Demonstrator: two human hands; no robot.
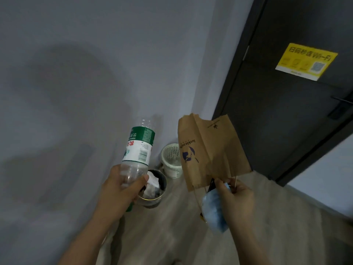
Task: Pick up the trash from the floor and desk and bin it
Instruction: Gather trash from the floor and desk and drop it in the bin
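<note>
A: Light level?
B: Dim, flat indoor light. Broad soft shadows lie on the plain grey-lilac wall (95,54) across the left half of the frame. No glare. Source direction: cannot tell.
A: Focus?
B: Centre is fairly sharp, and print reads on the clear plastic bottle with green label (138,148) and the brown paper bag (210,150). The yellow rectangular sticker (305,61) at upper right is soft. The dark grey door (286,111) leans from wide-angle distortion. Lower edges are smeared.

The bottle (139,148) lost its neck inside the left hand (120,190), and the two covered the near rim of the bin (155,203). The bag (210,150) blocked the right side of the basket (172,167). The door (282,115) ran off the right edge, handle (342,101) cut short. Print on the sticker (305,62) was too blurred to read. The dark strip (211,185) by the mask (214,215): no telling.
</note>
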